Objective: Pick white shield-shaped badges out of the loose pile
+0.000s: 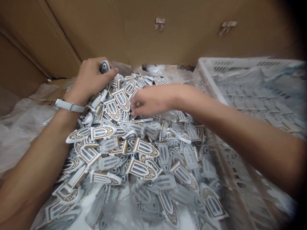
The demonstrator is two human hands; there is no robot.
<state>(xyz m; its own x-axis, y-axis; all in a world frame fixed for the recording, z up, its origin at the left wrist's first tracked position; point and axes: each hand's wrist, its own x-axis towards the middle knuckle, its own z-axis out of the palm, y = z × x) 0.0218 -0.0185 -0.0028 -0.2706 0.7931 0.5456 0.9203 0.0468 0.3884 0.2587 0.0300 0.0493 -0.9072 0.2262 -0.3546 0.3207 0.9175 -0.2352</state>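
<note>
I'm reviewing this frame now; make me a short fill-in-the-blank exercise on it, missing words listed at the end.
1. The hand holding a grey-and-white piece at the pile's far end is the person's ____ hand.
2. A pale band circles that arm's ____.
3. The white crate stands to the ____ of the pile.
4. The cardboard wall bears ____ checkered bows.

Missing words: left; wrist; right; two.

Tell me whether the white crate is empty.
Not empty: rows of small pieces show inside the crate; how full, I cannot tell.
</note>
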